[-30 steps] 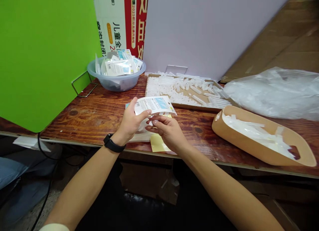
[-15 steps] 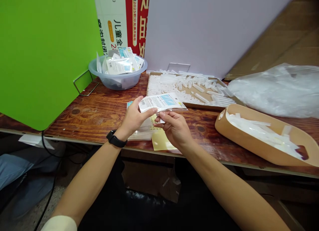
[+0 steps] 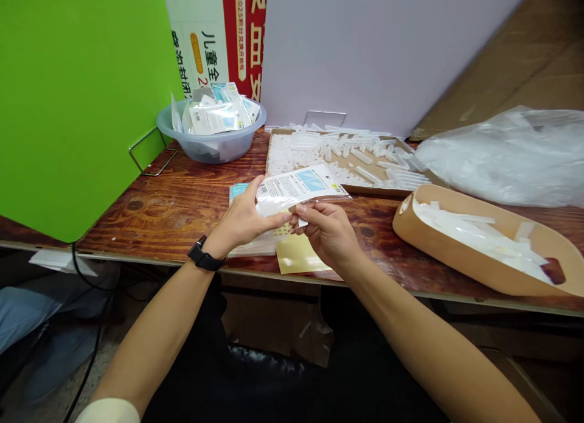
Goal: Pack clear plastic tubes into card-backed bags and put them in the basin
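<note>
A clear plastic packet with a printed white and blue card (image 3: 296, 185) is held above the table's front part. My left hand (image 3: 241, 219) grips its left end, thumb stretched along the lower edge. At the lower edge of the packet, my right hand (image 3: 326, 228) pinches a small white piece whose kind I cannot make out. Below the hands lies a yellow sticker sheet (image 3: 298, 257) with small round dots. Left of it, partly hidden by my left hand, is a stack of flat packets (image 3: 250, 248), blue at its far end.
A bluish plastic basin (image 3: 214, 146) holds several filled packets. Behind my hands, a cardboard tray (image 3: 347, 149) carries many small clear tubes. A tan basket (image 3: 460, 262) with white strips stands right, a clear plastic bag (image 3: 502, 158) behind it. A green panel (image 3: 82, 106) rises at left.
The packet has tilted a little and shifted slightly right. My right hand has moved slightly right and down, still pinching the small white piece. The whole view has shifted slightly.
</note>
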Available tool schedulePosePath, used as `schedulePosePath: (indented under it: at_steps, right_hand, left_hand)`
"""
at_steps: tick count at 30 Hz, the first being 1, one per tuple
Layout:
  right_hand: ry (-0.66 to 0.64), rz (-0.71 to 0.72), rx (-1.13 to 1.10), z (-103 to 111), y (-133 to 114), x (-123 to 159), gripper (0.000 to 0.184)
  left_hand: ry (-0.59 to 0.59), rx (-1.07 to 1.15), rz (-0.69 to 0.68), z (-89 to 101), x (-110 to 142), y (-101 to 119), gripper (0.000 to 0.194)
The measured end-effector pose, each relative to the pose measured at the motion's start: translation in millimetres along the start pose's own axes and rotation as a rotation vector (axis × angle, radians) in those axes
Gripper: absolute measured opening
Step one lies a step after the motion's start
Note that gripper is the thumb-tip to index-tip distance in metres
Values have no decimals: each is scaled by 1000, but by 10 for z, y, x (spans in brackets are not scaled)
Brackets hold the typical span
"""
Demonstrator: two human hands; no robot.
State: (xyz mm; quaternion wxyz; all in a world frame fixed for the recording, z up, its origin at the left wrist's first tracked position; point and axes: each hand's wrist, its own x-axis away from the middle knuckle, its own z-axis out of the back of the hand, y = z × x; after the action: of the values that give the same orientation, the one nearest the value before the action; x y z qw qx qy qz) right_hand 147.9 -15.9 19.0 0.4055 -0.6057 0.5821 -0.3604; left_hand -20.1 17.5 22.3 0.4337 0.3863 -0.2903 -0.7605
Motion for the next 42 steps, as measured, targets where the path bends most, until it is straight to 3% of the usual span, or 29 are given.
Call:
schedulePosePath:
  at_steps: [6, 10, 12, 15, 17, 25, 30, 42]
  right_hand:
    - [-17, 72, 88, 41, -24, 8, 23]
    - [-47, 107, 157, 66, 0, 28, 24]
    - [-52, 113, 185, 80, 8, 32, 25]
    - [-45, 118, 206, 94, -4, 40, 27]
    - [-43, 107, 206, 88, -27, 56, 27]
    - [40, 74, 162, -24, -121, 175, 24]
    - [22, 58, 101, -30, -160, 248, 21]
    - [-10, -29, 56, 47, -232, 369, 21]
  left_hand:
    - [-68, -170, -84, -46, 75, -36, 83]
    - [120, -457, -156, -75, 129, -110, 78]
    - [186, -554, -346, -84, 144, -102, 66]
    - [143, -516, -699, -104, 156, -58, 47]
    - [118, -466, -789, -119, 157, -45, 45]
    - [110, -372, -793, -134, 157, -68, 47]
    - [106, -283, -864, -124, 181, -25, 48]
    - [134, -383, -1046, -109, 278, 89, 40]
